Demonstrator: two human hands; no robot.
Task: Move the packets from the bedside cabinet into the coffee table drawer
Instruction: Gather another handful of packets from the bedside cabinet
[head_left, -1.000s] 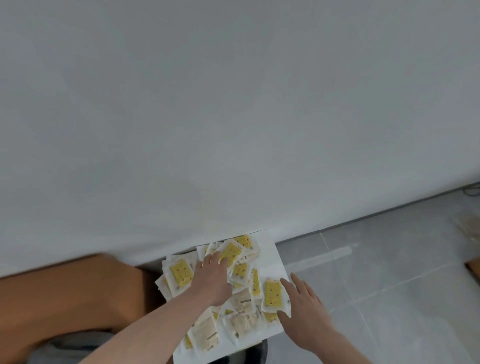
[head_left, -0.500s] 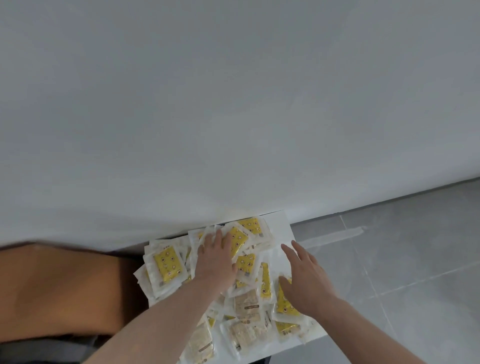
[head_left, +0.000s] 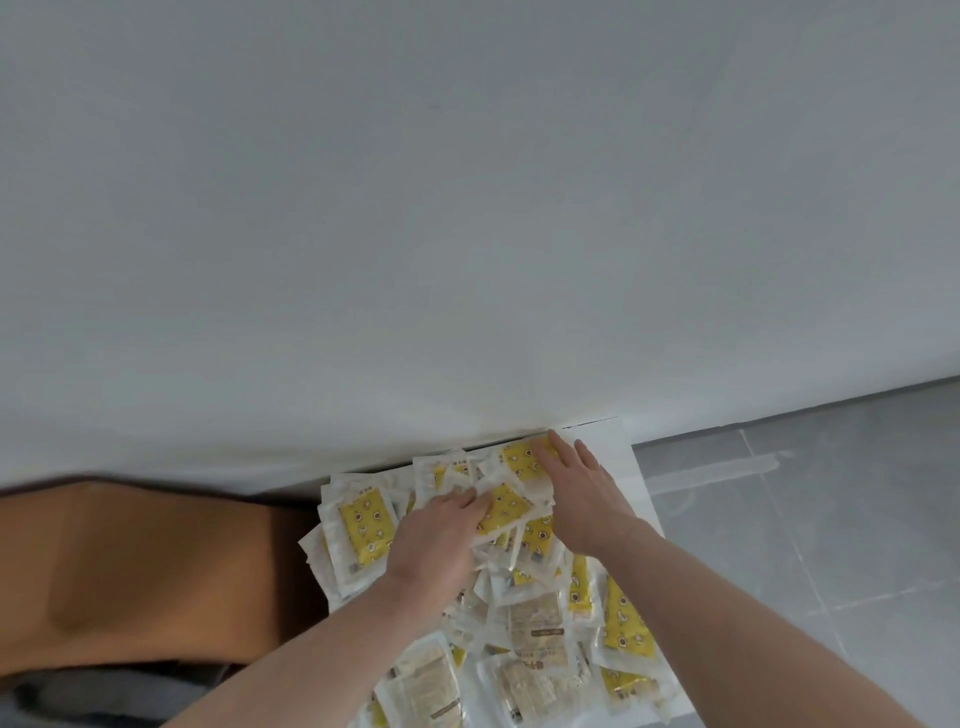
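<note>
Several clear packets with yellow or beige contents lie heaped on the white bedside cabinet, which stands against the wall at the bottom centre. My left hand lies on the middle of the heap, its fingers stretched over a yellow packet. My right hand rests flat on the packets at the far right of the heap, fingertips near the wall. Neither hand is seen gripping a packet. The coffee table drawer is out of view.
A white wall fills most of the view. An orange-brown padded headboard stands left of the cabinet. Grey tiled floor lies to the right.
The view has tilted down and closer. My right hand moved forward from the heap's right side to its far end by the wall. My left hand stayed on the middle.
</note>
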